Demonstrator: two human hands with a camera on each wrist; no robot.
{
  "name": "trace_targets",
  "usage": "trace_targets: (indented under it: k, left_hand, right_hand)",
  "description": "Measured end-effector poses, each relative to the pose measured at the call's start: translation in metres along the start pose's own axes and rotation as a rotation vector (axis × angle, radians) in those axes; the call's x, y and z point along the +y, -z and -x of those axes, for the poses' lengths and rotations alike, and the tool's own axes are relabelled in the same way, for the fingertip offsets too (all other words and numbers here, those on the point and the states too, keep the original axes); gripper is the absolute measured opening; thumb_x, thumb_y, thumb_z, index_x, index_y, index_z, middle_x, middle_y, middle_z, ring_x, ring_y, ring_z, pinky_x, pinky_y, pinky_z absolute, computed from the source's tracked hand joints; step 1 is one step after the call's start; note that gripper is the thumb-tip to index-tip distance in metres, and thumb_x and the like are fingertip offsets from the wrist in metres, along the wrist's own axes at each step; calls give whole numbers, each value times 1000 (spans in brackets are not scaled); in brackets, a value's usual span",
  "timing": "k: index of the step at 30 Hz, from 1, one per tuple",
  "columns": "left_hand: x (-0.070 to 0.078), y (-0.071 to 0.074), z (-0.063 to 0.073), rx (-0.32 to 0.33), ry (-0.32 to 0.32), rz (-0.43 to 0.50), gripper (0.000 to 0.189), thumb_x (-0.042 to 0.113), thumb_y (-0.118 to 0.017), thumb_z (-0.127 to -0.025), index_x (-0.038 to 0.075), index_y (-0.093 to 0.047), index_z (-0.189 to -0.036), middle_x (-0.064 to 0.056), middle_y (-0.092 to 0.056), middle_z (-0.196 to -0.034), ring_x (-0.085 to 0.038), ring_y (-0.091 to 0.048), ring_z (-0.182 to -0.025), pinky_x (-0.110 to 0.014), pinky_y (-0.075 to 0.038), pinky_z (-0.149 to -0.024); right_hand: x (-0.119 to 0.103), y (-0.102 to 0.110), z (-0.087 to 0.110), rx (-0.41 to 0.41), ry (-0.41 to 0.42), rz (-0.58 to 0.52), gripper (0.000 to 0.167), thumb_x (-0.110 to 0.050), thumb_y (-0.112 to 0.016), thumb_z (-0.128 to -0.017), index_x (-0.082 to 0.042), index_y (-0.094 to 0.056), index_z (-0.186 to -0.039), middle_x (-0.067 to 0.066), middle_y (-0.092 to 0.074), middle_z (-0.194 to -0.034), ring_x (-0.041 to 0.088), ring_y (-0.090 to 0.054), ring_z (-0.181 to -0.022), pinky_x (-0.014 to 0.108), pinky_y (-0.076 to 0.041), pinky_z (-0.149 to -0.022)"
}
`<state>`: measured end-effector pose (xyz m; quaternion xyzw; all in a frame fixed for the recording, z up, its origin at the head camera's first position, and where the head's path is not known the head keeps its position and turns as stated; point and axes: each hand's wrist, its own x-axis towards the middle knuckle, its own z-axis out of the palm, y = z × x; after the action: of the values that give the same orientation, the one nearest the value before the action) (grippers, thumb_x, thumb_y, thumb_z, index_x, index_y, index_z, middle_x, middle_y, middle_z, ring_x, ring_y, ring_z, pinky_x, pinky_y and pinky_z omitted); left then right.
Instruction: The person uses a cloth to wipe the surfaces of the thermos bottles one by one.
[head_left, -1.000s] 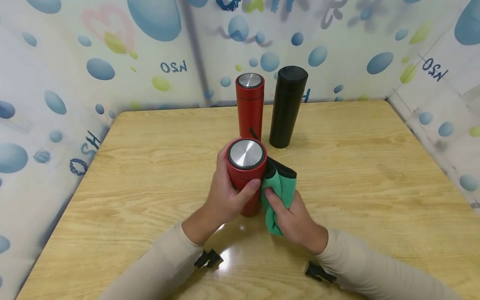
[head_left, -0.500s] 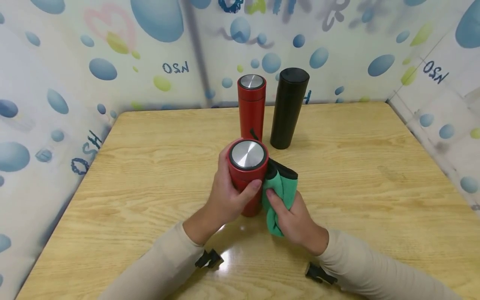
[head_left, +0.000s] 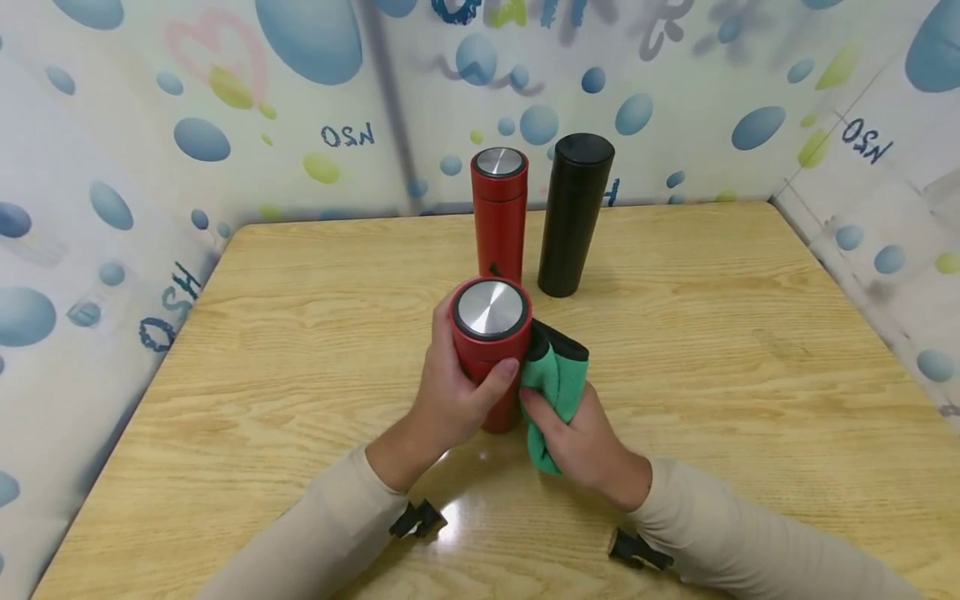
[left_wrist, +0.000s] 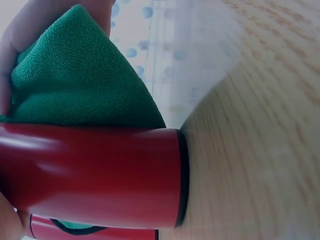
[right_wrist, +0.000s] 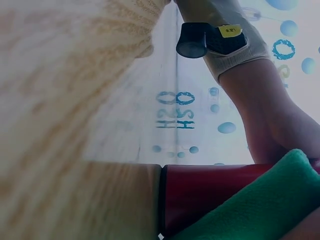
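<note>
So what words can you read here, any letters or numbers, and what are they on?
"H2O", it looks like: blue print, turned around and repeated on the wall.
Too small to read surely: yellow label on the black wrist device.
Cut off, unreadable: big letters at the wall's top.
None visible: front red bottle, back red bottle, black bottle, green cloth.

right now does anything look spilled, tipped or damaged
Nothing stands out: the held red bottle, rear red bottle and black bottle stand upright, with no visible damage. The bright patch on the table looks like glare, not liquid.
</note>
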<state>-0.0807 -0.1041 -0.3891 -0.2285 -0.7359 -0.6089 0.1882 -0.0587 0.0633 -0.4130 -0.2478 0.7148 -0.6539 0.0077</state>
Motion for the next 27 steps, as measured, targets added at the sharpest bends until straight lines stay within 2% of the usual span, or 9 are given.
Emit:
trace_targets:
  k: [9,19,27]
  left_hand:
    - [1,-1,1,13,1,1,88,64,-59,-90,5,-27,-147,-16,-53,-137,-24,-53,-125,-38,-53,-101]
    - [0,-2,2,31,0,-2,88,64,-58,-90,4,-28,-147,-16,-53,-137,-24,-53,-125,-40,-53,-100]
    - [0,-3,3,41,2,-9,89,65,-58,-89,4,-28,-147,-16,-53,-136,-25,-53,-124,-40,-53,-100]
  right_hand:
    - [2,2,0,5,-51,25,11,-1,-53,-98,-2,-57,-108,6,-57,-92,7,-54,-79,20,-49,-81]
    - [5,3,-1,-12,-54,49,15,-1,-54,-97,-3,-58,-111,16,-60,-96,8,-54,-84,21,-49,-83]
    - [4,1,0,-3,-66,51,20,0,-55,-95,-2,-56,-115,9,-62,-102,9,-55,-91,21,-50,-88]
